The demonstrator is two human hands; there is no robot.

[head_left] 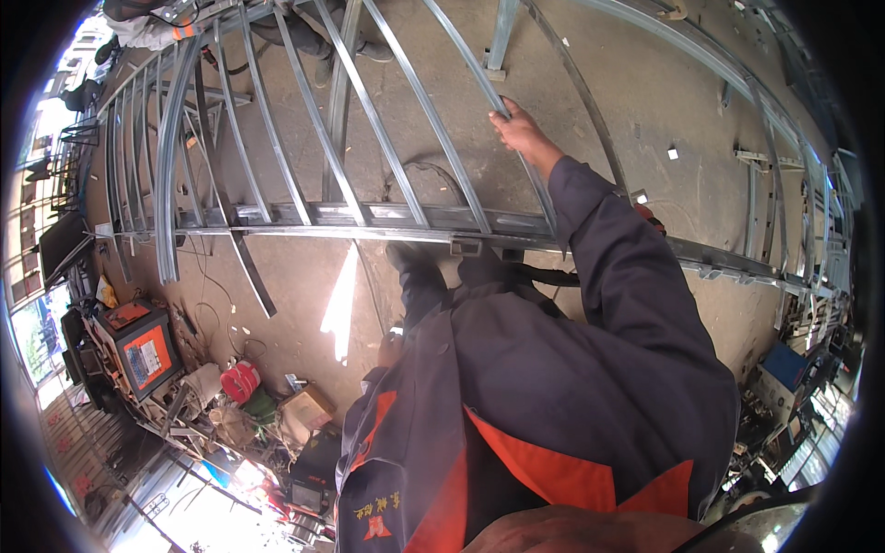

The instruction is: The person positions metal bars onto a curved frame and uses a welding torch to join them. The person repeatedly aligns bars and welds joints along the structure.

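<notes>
A long metal frame point(313, 217) runs across in front of me, with several slim silver metal bars point(369, 101) reaching from it toward the far side. My right hand point(524, 134) is stretched forward, its fingers closed around one of these, a metal bar point(479, 74) right of the middle. The bar's lower end comes down to the frame near my right sleeve. At my left side, below the frame, a small part of my left hand point(392, 347) shows beside my jacket; its fingers cannot be made out.
Another person's leg point(304, 37) and shoes are beyond the bars at the top left. A dark metal strip point(241, 258) juts over the frame's near edge. An orange-and-grey machine point(140, 352), a red round item point(241, 380) and a cardboard box point(306, 412) stand at the lower left.
</notes>
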